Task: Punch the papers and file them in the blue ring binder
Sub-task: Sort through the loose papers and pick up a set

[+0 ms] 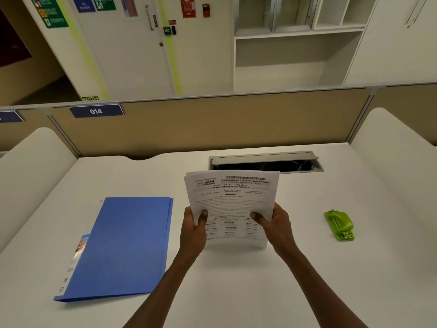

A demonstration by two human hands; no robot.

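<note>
Both hands hold a thin sheaf of printed papers (230, 204) upright over the middle of the smooth white table (236, 292), the sheets slightly fanned at the top corners and bowed outward along the bottom edge. The left hand (194, 229) grips the sheaf's left edge, thumb curled over the printed face and fingers behind; the right hand (275, 221) pinches the right edge the same way. The pages are matte white with dense black text and a barcode near the top. To the left, toward the table's near left corner, the blue ring binder (125, 247) lies flat and closed, a plain rectangular cover with a printed label strip along its left side. Near the right edge sits a small glossy lime-green hole punch (339, 224), rounded like a wedge, well apart from the papers. Beyond the sheaf a rectangular grey cable hatch (266, 159) is set in the tabletop near the far edge, its lid ajar.
</note>
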